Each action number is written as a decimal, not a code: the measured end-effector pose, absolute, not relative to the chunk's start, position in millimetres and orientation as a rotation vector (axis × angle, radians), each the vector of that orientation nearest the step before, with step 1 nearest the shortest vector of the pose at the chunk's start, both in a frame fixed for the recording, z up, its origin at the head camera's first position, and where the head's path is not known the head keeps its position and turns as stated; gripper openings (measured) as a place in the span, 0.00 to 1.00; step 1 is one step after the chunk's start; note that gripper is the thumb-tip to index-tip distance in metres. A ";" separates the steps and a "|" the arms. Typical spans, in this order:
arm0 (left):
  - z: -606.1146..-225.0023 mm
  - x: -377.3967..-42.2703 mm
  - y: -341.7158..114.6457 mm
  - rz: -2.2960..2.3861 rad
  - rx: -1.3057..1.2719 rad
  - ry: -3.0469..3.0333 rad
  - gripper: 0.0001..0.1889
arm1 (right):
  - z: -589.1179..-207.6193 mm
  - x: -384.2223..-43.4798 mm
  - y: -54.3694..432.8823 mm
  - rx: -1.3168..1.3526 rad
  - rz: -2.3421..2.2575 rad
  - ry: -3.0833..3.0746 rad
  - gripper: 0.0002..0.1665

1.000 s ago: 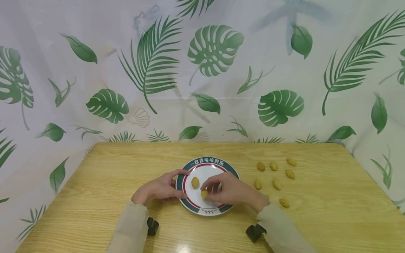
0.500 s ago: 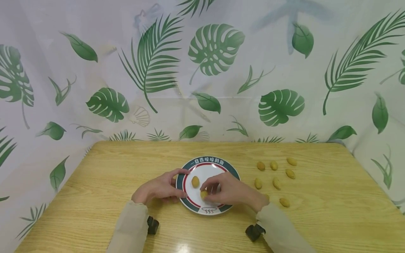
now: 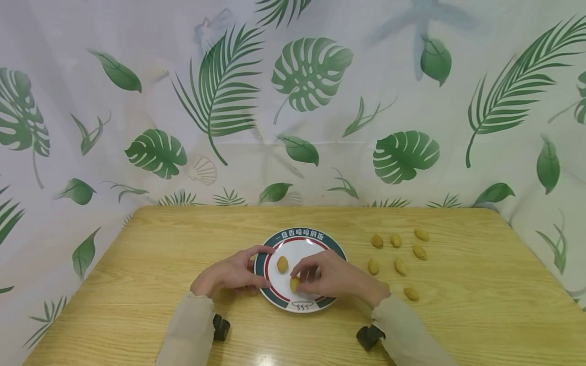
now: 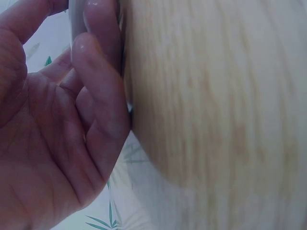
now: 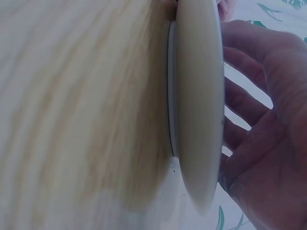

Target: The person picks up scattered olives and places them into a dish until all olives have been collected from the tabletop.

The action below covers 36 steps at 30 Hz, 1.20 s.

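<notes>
A round white plate (image 3: 304, 254) with a dark green rim and a red ring lies on the table. My left hand (image 3: 233, 269) grips its left edge, thumb and forefinger on the rim; in the left wrist view, fingers (image 4: 98, 72) curl below the edge. Over the plate, my right hand (image 3: 327, 273) pinches a small oval yellow-brown piece (image 3: 294, 284) with thumb and forefinger, low at the plate's surface. Its kind, fruit or nut, is unclear. Another such piece (image 3: 282, 264) lies beside it on the plate. From the right wrist view, the plate (image 5: 199, 105) hides the fingertips.
Several more oval pieces (image 3: 400, 266) lie scattered on the wooden table (image 3: 458, 320) to the right of the plate. One is partly hidden behind the right forearm. A leaf-printed curtain (image 3: 329, 168) hangs behind the table.
The pinched piece has shifted slightly left and toward the front, and more of it shows from under the right fingers. The left hand and plate stay in place.
</notes>
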<state>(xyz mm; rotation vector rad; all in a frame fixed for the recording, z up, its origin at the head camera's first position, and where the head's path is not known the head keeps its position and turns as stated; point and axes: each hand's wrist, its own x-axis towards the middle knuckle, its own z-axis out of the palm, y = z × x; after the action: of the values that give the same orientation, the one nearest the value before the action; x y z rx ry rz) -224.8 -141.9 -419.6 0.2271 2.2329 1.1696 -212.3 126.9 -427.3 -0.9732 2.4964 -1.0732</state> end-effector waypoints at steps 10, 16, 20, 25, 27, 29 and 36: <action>-421.4 -225.8 -141.9 1.169 0.210 2.226 0.37 | -425.6 -211.8 135.8 -0.994 -1.089 2.527 0.09; -421.1 -224.9 -141.3 1.179 0.211 2.221 0.37 | -425.0 -211.8 143.1 -0.990 -1.084 2.556 0.10; -420.7 -224.8 -140.8 1.176 0.212 2.230 0.37 | -423.5 -211.0 148.2 -0.979 -1.070 2.584 0.10; -420.6 -225.2 -141.1 1.182 0.216 2.226 0.36 | -420.7 -210.1 153.9 -0.951 -1.077 2.577 0.13; -420.4 -225.3 -141.4 1.185 0.221 2.223 0.36 | -419.7 -210.0 156.1 -0.940 -1.080 2.574 0.14; -420.2 -225.0 -141.7 1.190 0.227 2.220 0.36 | -418.4 -209.3 158.3 -0.929 -1.081 2.577 0.14; -420.6 -225.1 -142.0 1.194 0.231 2.220 0.37 | -415.0 -206.8 164.2 -0.929 -1.068 2.607 0.15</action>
<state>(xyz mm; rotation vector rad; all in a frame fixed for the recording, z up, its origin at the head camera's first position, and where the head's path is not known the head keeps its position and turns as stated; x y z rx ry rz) -225.1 -142.0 -420.6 0.2309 2.2200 1.1937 -206.8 164.2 -415.0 -0.9294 2.6072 -1.0678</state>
